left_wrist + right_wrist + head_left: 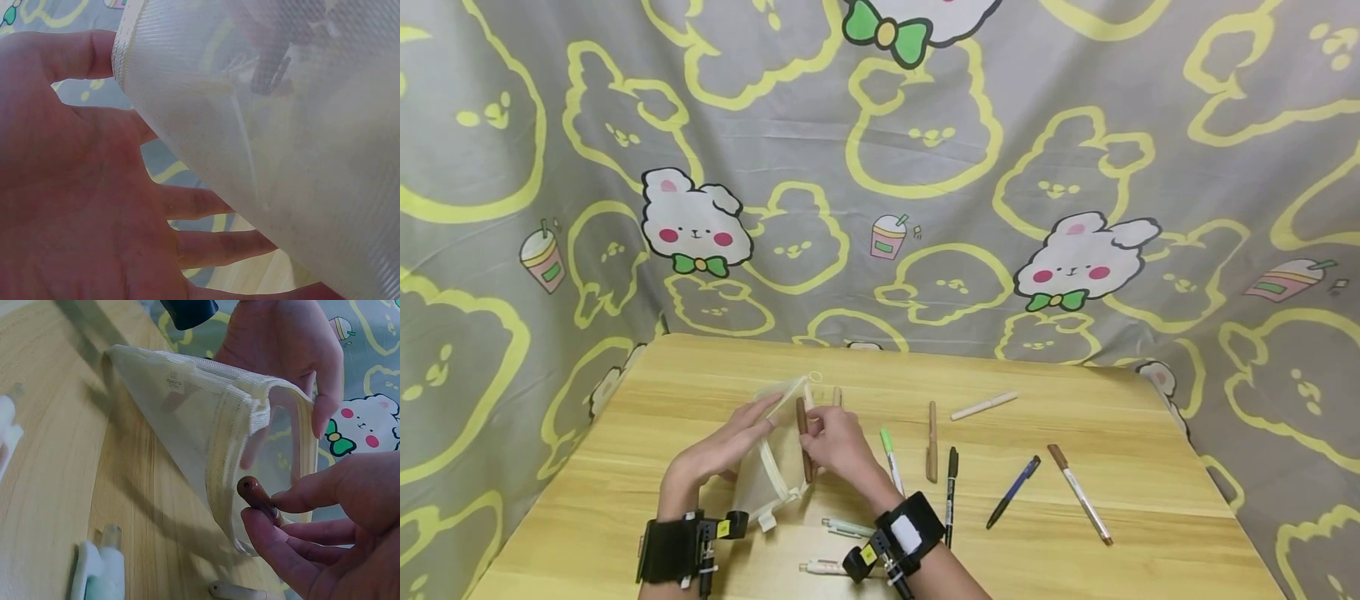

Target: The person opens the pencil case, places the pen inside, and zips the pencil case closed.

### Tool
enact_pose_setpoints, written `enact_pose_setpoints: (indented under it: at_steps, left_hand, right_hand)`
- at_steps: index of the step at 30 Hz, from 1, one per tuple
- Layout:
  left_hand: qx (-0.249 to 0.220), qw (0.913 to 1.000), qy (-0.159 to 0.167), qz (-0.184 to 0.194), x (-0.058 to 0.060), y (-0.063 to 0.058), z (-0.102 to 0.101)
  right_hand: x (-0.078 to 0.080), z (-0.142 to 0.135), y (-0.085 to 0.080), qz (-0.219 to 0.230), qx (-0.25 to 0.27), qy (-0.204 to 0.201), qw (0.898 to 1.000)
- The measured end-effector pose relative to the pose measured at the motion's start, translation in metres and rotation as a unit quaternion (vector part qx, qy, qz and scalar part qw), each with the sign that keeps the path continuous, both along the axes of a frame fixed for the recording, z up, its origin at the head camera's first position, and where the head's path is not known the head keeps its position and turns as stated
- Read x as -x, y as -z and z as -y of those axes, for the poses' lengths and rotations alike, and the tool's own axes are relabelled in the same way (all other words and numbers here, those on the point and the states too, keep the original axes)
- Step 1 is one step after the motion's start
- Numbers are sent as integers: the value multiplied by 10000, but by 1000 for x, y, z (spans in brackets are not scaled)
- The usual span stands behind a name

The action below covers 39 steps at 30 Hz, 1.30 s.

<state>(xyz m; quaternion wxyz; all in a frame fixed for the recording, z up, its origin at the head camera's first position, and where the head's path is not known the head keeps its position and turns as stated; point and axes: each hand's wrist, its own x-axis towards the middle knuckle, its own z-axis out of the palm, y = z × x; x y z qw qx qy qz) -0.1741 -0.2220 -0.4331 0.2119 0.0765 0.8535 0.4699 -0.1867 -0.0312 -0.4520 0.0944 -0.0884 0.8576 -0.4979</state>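
My left hand (718,450) grips a pale, see-through mesh pouch (752,487) by its rim, the thumb on the edge and the other fingers spread behind the mesh. The zippered mouth of the pouch (215,456) stands wide and faces my right hand (842,442). Between thumb and fingertips, that hand pinches a brown pen (256,492) right at the opening. In the left wrist view, the mesh (312,169) covers much of the picture, and the right hand shows dimly through it.
Several pens lie across the wooden table (1157,467): a green-capped one (888,450), a tan one (932,442), a cream one (985,406), a black one (952,492), a blue one (1013,492) and a brown-capped one (1078,494). Pale pens (823,567) lie near the right wrist. A patterned curtain (940,208) hangs behind.
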Motion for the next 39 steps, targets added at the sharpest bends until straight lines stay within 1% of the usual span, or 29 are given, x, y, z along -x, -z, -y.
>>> enact_pose_setpoints:
  at_steps: [2, 7, 9, 11, 15, 19, 22, 27, 30, 33, 34, 37, 39]
  left_hand:
    - [-21, 10000, 6, 12, 0, 0, 0]
    - [-83, 9999, 25, 89, 2, 0, 0]
    - [-95, 9999, 13, 125, 2, 1, 0]
    - [-85, 9999, 3, 138, 3, 1, 0]
    - [-62, 9999, 11, 159, 4, 2, 0]
    - [-43, 9999, 6, 166, 5, 2, 0]
    - [-35, 9999, -12, 168, 5, 1, 0]
    - [-69, 9999, 113, 67, 2, 1, 2]
    - [-141, 9997, 192, 62, 1, 0, 5]
    - [-206, 9995, 127, 199, 1, 0, 8]
    - [-236, 9992, 86, 298, 1, 1, 9]
    - [-281, 9985, -14, 466, 2, 1, 10]
    - [-296, 9983, -32, 499, 2, 1, 10]
  right_hand:
    - [0, 2, -1, 80, 84, -5, 9999]
    - [-1, 4, -4, 314, 503, -51, 9982]
    - [-1, 3, -5, 350, 624, -80, 9974]
    - [-2, 1, -7, 298, 625, -115, 9975]
    - [-3, -8, -11, -27, 503, -162, 9986]
    - [-5, -22, -16, -549, 194, -262, 9980]
    - [-6, -36, -21, -892, -27, -338, 9954]
    - [-10, -62, -29, -1167, -254, -448, 9918]
    - [-12, -80, -32, -1426, -361, -504, 9878]
    - [-14, -98, -32, -1605, -469, -380, 9852]
    - [-15, -104, -32, -1639, -513, -303, 9847]
    - [-16, -122, -33, -1677, -664, 19, 9836]
    - [-16, -133, -34, -1669, -755, 200, 9829]
